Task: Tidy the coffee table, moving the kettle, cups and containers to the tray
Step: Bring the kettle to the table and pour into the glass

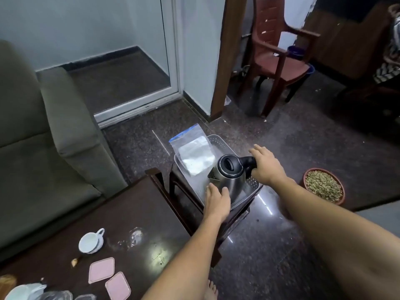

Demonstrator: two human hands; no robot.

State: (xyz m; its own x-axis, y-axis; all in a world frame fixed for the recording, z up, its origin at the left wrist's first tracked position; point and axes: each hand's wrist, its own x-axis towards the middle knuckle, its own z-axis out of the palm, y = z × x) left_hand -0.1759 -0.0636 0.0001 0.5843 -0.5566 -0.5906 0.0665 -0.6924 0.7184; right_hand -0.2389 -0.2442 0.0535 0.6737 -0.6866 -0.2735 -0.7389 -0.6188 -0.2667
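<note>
A steel kettle (229, 178) with a black lid stands in a grey perforated tray (253, 186) on a small dark stool just past the coffee table's far end. My right hand (267, 164) is closed around the kettle's black handle. My left hand (216, 201) presses flat against the kettle's near side, fingers spread. A zip bag (193, 153) with white contents leans in the tray's far half. On the dark coffee table (129, 213) sit a white cup (91, 241), two pink lids (109, 278) and, at the bottom left, more cups and clear containers (39, 293).
A grey sofa (43, 148) runs along the left of the table. A brown bowl of green grains (324, 185) stands on the floor to the right of the tray. A brown plastic chair (279, 55) is further back. My bare foot (211, 291) shows at the bottom.
</note>
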